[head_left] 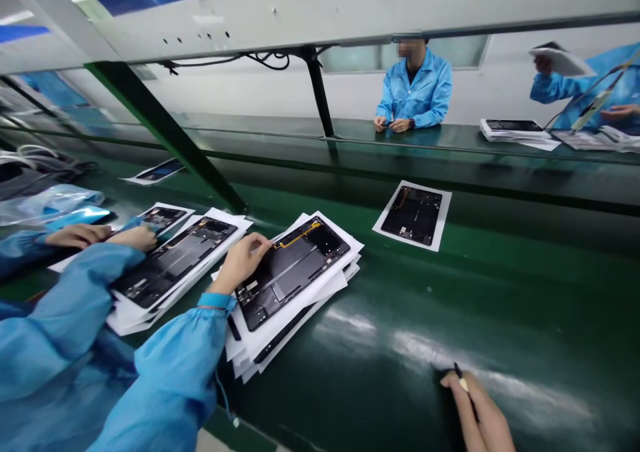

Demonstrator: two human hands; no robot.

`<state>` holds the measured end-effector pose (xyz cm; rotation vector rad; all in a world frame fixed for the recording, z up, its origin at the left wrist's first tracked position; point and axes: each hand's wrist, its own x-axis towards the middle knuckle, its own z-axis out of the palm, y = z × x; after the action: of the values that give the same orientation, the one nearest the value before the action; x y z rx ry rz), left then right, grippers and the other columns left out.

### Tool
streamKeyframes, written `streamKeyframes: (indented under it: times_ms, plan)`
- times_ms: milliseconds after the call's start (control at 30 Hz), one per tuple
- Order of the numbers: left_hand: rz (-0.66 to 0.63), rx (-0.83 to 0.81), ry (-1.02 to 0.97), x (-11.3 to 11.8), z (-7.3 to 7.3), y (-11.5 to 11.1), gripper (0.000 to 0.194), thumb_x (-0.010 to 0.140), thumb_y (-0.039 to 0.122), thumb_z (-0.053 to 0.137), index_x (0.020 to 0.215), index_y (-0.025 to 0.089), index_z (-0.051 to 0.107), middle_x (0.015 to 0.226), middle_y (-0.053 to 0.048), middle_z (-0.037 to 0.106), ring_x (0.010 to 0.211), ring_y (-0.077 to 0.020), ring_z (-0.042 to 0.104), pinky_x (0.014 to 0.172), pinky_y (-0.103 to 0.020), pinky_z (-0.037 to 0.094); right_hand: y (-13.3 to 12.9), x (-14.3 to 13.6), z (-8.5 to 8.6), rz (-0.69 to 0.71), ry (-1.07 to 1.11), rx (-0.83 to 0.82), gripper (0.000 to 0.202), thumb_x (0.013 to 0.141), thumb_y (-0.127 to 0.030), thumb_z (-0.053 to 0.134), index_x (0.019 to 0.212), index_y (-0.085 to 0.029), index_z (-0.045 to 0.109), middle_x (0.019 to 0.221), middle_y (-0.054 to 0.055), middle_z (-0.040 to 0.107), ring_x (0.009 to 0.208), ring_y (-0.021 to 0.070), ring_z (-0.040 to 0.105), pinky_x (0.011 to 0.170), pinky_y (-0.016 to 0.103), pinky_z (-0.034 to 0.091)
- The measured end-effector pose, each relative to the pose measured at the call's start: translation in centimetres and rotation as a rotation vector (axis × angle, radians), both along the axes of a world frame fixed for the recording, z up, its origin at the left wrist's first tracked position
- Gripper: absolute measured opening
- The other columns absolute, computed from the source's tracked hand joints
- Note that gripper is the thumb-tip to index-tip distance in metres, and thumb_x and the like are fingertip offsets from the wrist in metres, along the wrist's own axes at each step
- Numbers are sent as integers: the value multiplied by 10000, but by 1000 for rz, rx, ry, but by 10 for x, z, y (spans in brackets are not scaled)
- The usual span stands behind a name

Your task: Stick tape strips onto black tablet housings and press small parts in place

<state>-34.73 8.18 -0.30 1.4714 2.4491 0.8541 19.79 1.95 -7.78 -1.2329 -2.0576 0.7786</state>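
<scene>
My left hand (pixel 243 260), with a blue strap at the wrist, reaches over the near-left edge of a dark tablet housing (pixel 295 269). Its thumb and fingers are pinched together at the housing's upper-left edge, beside an orange flex cable (pixel 296 237). The housing lies inside up on a white sheet, topping a stack of sheets and housings (pixel 300 319). At the lower right, my right hand (pixel 477 412) is closed around a thin pen-like tool (pixel 463 383), dark with a pale part. It is above the green bench, away from the stack.
Another tablet housing (pixel 414 213) lies on white paper farther back. To the left, a co-worker's hands (pixel 133 237) are at a second stack (pixel 175 265). A green slanted post (pixel 165 135) and a white overhead beam (pixel 320 12) frame the bench. Two people sit across.
</scene>
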Motion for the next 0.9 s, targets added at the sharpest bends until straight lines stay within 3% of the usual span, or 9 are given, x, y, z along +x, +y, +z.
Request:
streamKeyframes:
  times_ms: [100,200,267,467,633,767,833,900]
  plan:
    - [-45,-10,12,-8,-4,3,512,746,685,475,852,192,563,860,-74,666,837,-247,621,805,-325,479,1,-61,27,9,168,-397,388,987,-447,373,796,-212,615,775,18,676,757,156,671,732,224,515]
    - [-82,-38,-18,-14,-6,7,598,714,752,466,835,177,574,812,-73,670,780,-235,624,757,-314,491,14,-125,49,104,341,-648,340,928,-484,469,747,-200,517,593,-49,488,548,111,504,543,213,405]
    - [-94,-47,-32,-15,-5,9,633,697,792,445,789,176,558,775,-70,666,743,-222,622,719,-296,495,27,-163,58,155,407,-711,304,874,-452,553,723,-196,488,597,-62,449,534,94,446,511,205,344]
    - [-81,-88,38,-9,7,5,586,718,766,439,736,191,550,690,-45,632,670,-210,592,640,-286,464,42,-250,67,251,407,-805,246,907,-349,489,750,-172,560,435,-68,485,417,88,423,477,199,324]
    - [-94,-126,121,2,15,1,438,753,634,512,616,218,519,632,-46,584,699,-242,565,707,-317,446,33,-285,75,231,361,-782,285,875,-310,535,620,-182,532,449,-43,514,470,105,485,548,215,387]
    - [-89,-85,118,13,22,0,408,752,598,513,580,230,483,683,-76,583,853,-286,553,827,-345,434,30,-295,84,131,342,-667,177,855,-240,532,685,-192,549,707,14,623,730,158,560,700,256,422]
    - [-75,-64,87,18,33,-4,423,743,613,516,573,228,474,678,-71,577,850,-286,549,823,-350,436,27,-295,91,105,352,-619,102,847,-236,535,762,-191,568,844,37,632,854,182,555,779,279,415]
    - [-61,-46,29,26,50,-13,439,747,640,500,614,222,481,661,-47,567,777,-263,556,754,-341,450,23,-287,101,109,369,-589,114,851,-249,522,756,-193,552,816,20,603,825,173,541,764,275,405]
